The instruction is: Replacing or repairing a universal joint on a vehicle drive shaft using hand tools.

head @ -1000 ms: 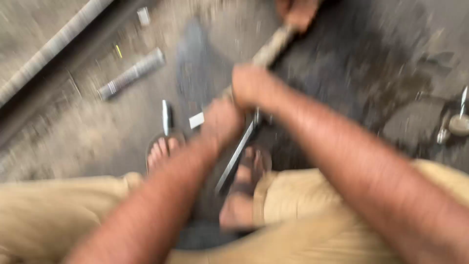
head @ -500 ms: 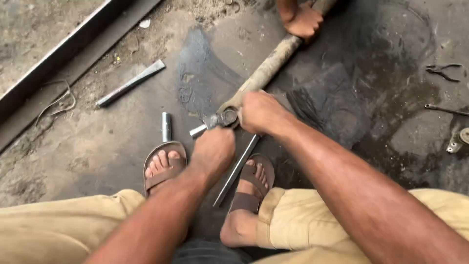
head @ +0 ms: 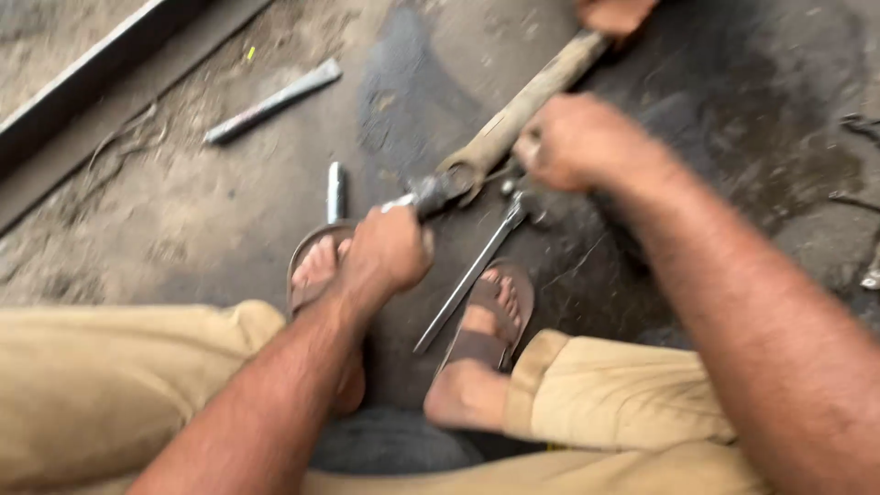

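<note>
A long dirty metal shaft [head: 522, 105] with a forked end lies on the oily concrete floor, running toward the top right. My left hand [head: 390, 252] is closed around a short dark tool [head: 438, 191] that meets the fork. My right hand [head: 573, 142] grips the shaft's forked end beside it. A thin steel rod [head: 472, 273] slants down from the fork to between my sandalled feet. Another person's hand [head: 612, 13] holds the far end of the shaft at the top edge.
A short metal pin [head: 335, 191] lies near my left foot. A flat metal bar [head: 272, 101] rests farther left. A steel rail [head: 82, 82] crosses the top left corner. Small tools [head: 862, 124] lie at the right edge.
My left hand has shifted right and taken the dark tool at the fork. My right hand has slid up along the shaft's forked end. The view has moved closer.
</note>
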